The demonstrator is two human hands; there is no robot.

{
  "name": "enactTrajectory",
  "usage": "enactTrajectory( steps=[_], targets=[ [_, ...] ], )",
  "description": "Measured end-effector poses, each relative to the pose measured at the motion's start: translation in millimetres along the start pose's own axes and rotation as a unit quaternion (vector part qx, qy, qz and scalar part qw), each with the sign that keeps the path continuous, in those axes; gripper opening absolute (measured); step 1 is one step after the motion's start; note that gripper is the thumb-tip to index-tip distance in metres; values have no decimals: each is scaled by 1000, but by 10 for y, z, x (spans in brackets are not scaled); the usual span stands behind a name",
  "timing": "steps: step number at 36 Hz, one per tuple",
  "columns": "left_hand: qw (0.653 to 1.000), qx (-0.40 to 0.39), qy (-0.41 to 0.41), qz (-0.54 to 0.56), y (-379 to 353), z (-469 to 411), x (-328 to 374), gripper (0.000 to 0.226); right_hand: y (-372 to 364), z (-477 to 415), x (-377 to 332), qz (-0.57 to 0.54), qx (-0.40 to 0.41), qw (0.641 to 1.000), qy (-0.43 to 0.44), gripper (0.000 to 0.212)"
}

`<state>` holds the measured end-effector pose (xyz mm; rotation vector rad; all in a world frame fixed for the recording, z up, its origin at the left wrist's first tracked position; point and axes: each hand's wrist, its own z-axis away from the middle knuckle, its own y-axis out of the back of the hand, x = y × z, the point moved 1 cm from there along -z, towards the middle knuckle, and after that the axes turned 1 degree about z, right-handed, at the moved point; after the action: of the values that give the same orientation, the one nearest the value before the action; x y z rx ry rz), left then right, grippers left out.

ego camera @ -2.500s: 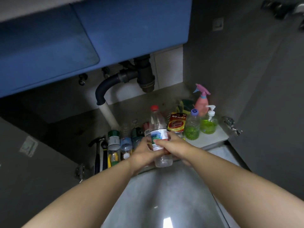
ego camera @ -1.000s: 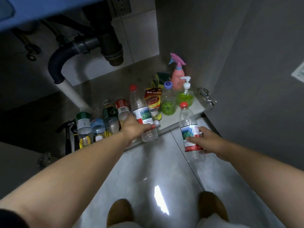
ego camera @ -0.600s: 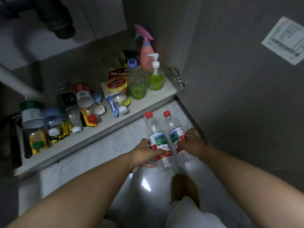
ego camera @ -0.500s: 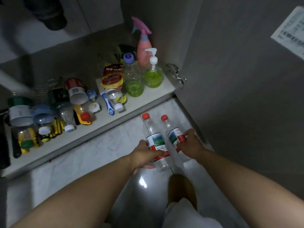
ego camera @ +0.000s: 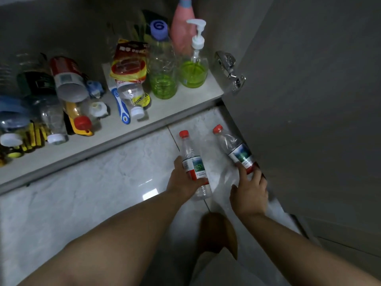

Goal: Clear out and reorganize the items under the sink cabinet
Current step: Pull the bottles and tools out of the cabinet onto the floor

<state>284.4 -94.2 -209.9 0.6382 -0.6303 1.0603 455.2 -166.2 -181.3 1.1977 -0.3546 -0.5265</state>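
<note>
Since the previous frame we have drawn the two bottles apart: our left hand (ego camera: 184,182) grips the left bottle (ego camera: 193,166) on the floor (ego camera: 82,199) at centre frame. Our right hand (ego camera: 248,189) covers the right bottle (ego camera: 237,150) base; its closure is unclear. Both red caps point toward the upper frame, the right bottle's long axis tilted.

Two water bottles sit on the floor tiles (ego camera: 86,195) just outside the cabinet: the left bottle (ego camera: 192,164) in the left hand (ego camera: 183,180), the right bottle (ego camera: 237,150) beyond the right hand's (ego camera: 248,190) fingertips, against the cabinet door (ego camera: 309,100). Beyond both hands runs the cabinet shelf (ego camera: 185,100); on it, ahead of the right hand, stands a pump dispenser (ego camera: 193,65), a tall bottle (ego camera: 162,69) to its left, and toppled bottles (ego camera: 61,96) lie far left of the left hand
</note>
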Motion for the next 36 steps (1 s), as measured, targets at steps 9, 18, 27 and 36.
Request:
enactTrajectory(
  steps=[9, 18, 27, 36],
  targets=[
    [1000, -30, -3, 0, -123, -127, 229, 114, 77, -307, -95, -132, -4, 989, 67, 76],
    [995, -85, -4, 49, -175, -108, 347, 98, -78, -104, -115, -207, -44, 975, 66, 87],
    [981, -149, 42, 116, -289, -259, 533, 79, -33, -306, -122, -244, -35, 968, 54, 76],
    [981, -147, 36, 121, -269, -244, 612, 78, -55, -132, -85, -174, -62, 983, 15, 88]
  ],
)
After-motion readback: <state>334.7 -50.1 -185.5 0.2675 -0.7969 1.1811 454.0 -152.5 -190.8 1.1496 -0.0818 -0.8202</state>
